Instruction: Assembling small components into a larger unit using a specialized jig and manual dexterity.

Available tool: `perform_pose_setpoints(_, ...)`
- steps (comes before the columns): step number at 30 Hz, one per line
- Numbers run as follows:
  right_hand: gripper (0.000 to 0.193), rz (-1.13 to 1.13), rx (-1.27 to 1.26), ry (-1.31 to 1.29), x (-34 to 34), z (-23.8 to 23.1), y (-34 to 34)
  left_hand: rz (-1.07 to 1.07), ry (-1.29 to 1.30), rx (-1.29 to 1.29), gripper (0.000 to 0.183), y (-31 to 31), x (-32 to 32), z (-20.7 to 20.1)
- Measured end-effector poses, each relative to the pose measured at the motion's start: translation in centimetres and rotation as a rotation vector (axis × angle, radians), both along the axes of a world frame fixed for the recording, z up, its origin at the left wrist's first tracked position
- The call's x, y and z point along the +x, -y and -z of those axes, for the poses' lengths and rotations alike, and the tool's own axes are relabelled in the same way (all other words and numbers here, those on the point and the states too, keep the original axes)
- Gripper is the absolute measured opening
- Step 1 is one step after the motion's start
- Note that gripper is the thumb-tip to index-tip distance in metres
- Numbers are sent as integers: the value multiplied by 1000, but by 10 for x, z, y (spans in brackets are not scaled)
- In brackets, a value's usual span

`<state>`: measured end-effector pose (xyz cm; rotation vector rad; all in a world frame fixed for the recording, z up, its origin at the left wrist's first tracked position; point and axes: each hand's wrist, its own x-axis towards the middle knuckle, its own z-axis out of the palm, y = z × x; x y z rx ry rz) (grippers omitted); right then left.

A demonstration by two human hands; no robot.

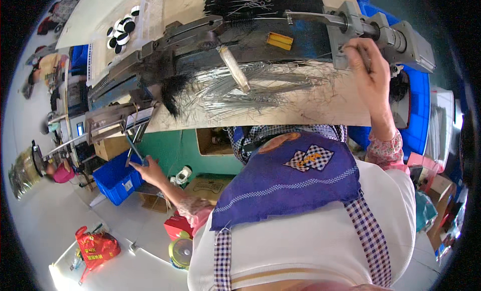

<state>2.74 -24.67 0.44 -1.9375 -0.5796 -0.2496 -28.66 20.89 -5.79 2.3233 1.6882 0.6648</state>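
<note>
My left hand is down at the left, below the bench edge, its fingers closed at the lower end of a thin metal lever that hangs from the machine. My right hand reaches over the right end of the bench. Its fingers are curled beside the grey spindle head, and what they grip is hidden. A thin wire spans from the dark clamp arm to the chuck. Loose metal wires lie in a heap between my hands, under a whitish wrapped handle.
A yellow block lies on the dark machine bed. Black bristles stick out at the left; looped wires lie at the back. A clear tray holds black and white round pieces. Blue bins stand below the bench at left and at right.
</note>
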Motion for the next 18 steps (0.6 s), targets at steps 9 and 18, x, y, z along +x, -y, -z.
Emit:
perform_pose_setpoints(9, 14, -407, 64, -125, -8, -39, -60, 1285, 476, -337, 74, 192, 154, -72)
perform_pose_setpoints(18, 17, -262, -218, 355, 53, -35, -64, 1054, 654, -786, 26, 165, 178, -39)
